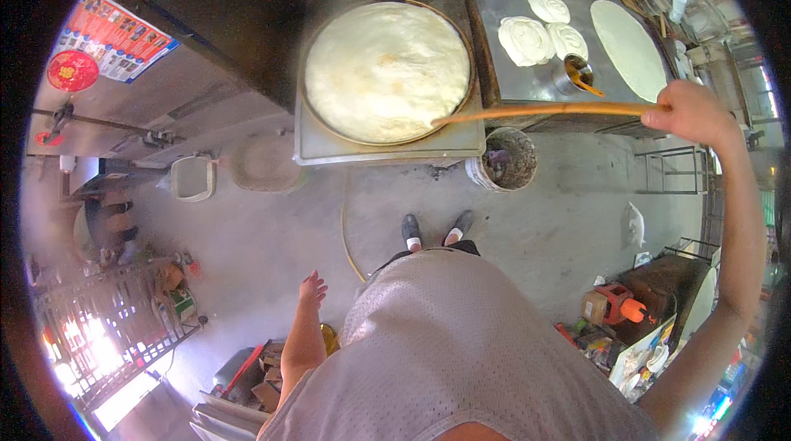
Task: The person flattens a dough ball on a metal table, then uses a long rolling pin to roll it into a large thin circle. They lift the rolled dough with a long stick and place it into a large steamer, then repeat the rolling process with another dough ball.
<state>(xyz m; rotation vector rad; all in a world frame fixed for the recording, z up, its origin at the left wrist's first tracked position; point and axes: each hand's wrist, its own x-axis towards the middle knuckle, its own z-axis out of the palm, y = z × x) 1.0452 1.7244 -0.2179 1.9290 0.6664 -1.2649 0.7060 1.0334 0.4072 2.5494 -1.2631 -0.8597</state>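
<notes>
My right hand [689,110] grips one end of a long thin wooden stick [556,109]. The stick's far tip touches, or lies just over, the lower right edge of a large round flatbread [386,70]. Pale with faint brown spots, the bread fills a round pan [327,130] on a square metal griddle stand [389,153]. My left hand [314,288] hangs low at my side with nothing in it, fingers apart. On the metal worktop [531,90] to the right lie several coiled dough rounds [526,40] and a rolled-out oval dough sheet [629,48].
A metal cup [571,75] of dark liquid with an orange-handled utensil stands at the worktop's front. Below it, a dirty bucket [503,160] sits on the floor. A hose [346,218] runs near my feet. Basins [193,178] stand left, a metal rack [670,170] right.
</notes>
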